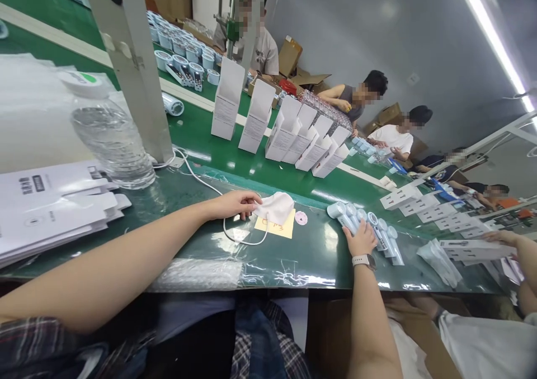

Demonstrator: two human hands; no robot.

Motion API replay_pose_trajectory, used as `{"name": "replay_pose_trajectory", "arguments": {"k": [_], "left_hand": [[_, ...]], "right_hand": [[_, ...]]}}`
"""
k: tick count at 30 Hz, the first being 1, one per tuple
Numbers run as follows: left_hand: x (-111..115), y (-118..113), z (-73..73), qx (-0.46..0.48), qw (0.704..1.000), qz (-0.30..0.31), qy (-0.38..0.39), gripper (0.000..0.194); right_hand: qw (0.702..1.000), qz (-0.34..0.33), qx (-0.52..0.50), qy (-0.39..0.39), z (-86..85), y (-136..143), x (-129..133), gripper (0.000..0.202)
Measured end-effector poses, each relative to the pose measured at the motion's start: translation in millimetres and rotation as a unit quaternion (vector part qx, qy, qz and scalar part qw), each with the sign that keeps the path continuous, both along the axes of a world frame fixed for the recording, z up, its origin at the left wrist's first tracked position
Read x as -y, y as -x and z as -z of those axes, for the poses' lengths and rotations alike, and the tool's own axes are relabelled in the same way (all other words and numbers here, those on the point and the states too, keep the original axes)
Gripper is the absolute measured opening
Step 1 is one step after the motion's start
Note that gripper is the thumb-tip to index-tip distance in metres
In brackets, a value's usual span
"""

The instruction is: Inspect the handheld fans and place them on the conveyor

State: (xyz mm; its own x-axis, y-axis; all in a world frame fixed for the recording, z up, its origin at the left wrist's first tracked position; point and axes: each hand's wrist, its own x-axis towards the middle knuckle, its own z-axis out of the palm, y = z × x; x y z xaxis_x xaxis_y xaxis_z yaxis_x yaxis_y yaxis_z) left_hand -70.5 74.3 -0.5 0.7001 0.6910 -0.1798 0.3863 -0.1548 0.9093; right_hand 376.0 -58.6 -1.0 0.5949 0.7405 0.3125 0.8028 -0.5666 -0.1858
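Observation:
My left hand (238,204) is closed, its fingers pinching the left edge of a soft white piece (277,207) that looks like a folded cloth or mask. A thin white cord (247,243) loops below it. Partly under the white piece lies a yellow paper note (283,229) with handwriting, and a round pink sticker (301,218) is just to its right. My right hand (361,239), a watch on its wrist, rests with spread fingers on a row of light-blue cylinders (392,244) lying side by side on the green table.
A water bottle (111,136) stands left beside a metal post (134,71) and stacked flat white boxes (50,205). Open white boxes (289,130) line the green belt (197,138). A co-worker's hand (501,237) is at the right over more boxes (474,249). Other people sit across.

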Motion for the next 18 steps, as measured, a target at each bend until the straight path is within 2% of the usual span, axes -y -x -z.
{"name": "replay_pose_trajectory", "arguments": {"k": [5,9,12,15,16,18], "left_hand": [[-2,-2,2.3,0.024,1.000,0.004,-0.003,0.047],[-1,-7,0.2,0.035,0.999,0.006,-0.011,0.044],[3,-9,-4.6,0.032,0.999,-0.003,-0.006,0.038],[3,-7,-9.7,0.033,0.999,-0.014,0.004,0.036],[2,-4,-11.1,0.034,0.999,-0.023,0.005,0.037],[2,0,-13.4,0.032,0.999,-0.037,0.003,0.036]], "right_hand": [[0.998,-0.019,-0.018,-0.064,0.6,-13,4,0.059],[0.990,-0.036,-0.032,-0.135,-1.7,-9,12,0.056],[0.985,-0.026,-0.029,-0.168,-7.3,2,14,0.066],[0.982,-0.015,-0.031,-0.186,-14.0,20,4,0.086],[0.981,-0.007,-0.023,-0.192,-16.9,29,0,0.086],[0.980,-0.052,-0.036,-0.188,-24.4,51,-6,0.087]]}}
